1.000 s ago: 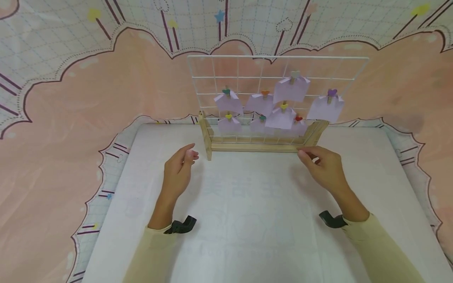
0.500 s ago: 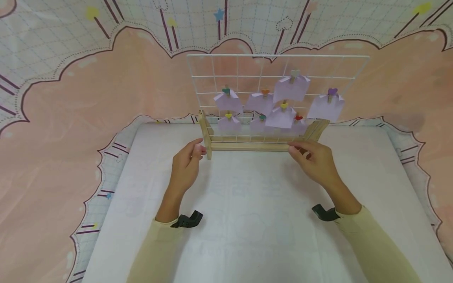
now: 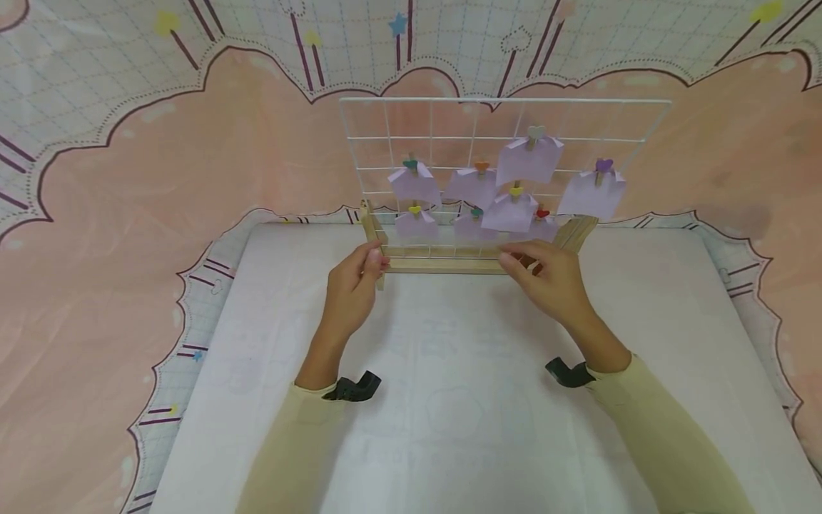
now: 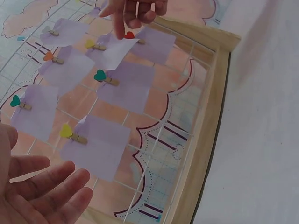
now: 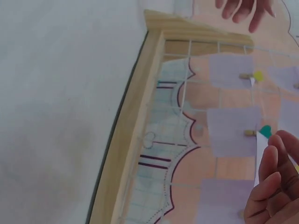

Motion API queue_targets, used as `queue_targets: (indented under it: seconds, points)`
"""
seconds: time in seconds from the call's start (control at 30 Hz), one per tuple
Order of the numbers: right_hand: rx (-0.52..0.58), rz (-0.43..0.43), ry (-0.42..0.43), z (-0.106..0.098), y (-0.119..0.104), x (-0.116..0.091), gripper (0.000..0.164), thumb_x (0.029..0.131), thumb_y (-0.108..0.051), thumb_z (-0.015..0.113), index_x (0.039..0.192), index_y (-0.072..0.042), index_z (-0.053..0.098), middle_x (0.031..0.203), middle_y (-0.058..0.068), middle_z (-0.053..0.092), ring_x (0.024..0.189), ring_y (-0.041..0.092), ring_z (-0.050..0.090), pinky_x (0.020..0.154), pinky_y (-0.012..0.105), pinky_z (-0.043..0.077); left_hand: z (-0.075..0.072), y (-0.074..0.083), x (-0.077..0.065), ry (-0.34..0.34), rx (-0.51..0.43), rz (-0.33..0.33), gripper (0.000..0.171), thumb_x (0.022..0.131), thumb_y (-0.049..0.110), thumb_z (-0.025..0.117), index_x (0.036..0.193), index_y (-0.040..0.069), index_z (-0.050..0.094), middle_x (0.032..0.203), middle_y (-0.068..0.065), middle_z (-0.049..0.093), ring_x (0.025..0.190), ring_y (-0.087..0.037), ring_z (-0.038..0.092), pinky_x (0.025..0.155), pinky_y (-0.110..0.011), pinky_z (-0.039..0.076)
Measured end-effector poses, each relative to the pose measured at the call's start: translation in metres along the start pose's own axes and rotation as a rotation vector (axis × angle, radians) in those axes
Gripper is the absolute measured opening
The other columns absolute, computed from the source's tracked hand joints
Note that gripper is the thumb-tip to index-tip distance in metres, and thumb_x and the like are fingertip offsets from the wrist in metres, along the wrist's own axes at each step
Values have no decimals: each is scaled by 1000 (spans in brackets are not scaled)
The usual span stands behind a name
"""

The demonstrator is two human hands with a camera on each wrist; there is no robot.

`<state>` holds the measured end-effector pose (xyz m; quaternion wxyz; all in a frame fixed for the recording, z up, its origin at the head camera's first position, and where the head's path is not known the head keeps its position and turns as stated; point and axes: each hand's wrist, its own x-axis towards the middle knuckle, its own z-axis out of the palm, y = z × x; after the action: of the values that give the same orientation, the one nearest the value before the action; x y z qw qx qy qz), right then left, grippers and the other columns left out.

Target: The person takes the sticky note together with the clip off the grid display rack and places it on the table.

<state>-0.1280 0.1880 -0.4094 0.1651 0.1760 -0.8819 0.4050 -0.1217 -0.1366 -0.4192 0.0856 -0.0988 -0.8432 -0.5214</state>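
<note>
A white wire grid (image 3: 411,99) stands upright in a wooden base (image 3: 443,266). Several lilac paper notes (image 3: 530,160) hang on it from small clothespins with coloured hearts, such as a purple heart clothespin (image 3: 604,165). My left hand (image 3: 352,289) is in front of the base's left end, its spread fingers (image 4: 65,186) near a yellow heart clothespin (image 4: 67,132) in the left wrist view. My right hand (image 3: 549,280) hovers before the right part, fingers loosely bent, near a teal heart clothespin (image 5: 265,130) in the right wrist view. Neither hand visibly holds anything; contact cannot be told.
A white board-like surface (image 3: 437,400) lies under the hands and the base. Around and behind it spreads a peach cloth (image 3: 193,157) with a printed grid and scalloped pattern. Dark bands (image 3: 357,387) protrude at both wrists, below beige sleeves (image 3: 289,442).
Both hands have moved inward and slightly up toward the grid, the left to the right and the right to the left. The grid, base and notes stay put.
</note>
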Motion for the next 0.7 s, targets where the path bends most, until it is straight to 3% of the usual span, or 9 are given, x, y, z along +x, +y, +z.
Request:
queue_targets:
  seconds: [0.43, 0.7]
  points:
    - [60, 2, 17, 12, -20, 22, 24, 95, -25, 73, 113, -12, 78, 90, 6, 76, 75, 17, 66, 66, 17, 52, 8, 6, 17, 4, -6, 36, 42, 111, 28, 43, 139, 1, 58, 106, -16, 73, 98, -28, 72, 88, -42, 60]
    - [98, 14, 29, 22, -32, 40, 26, 94, -28, 74, 113, -11, 78, 87, 8, 74, 71, 17, 64, 62, 19, 50, 13, 10, 28, -8, -62, -23, 43, 111, 30, 42, 145, 6, 54, 108, -15, 72, 99, -27, 72, 88, -38, 61]
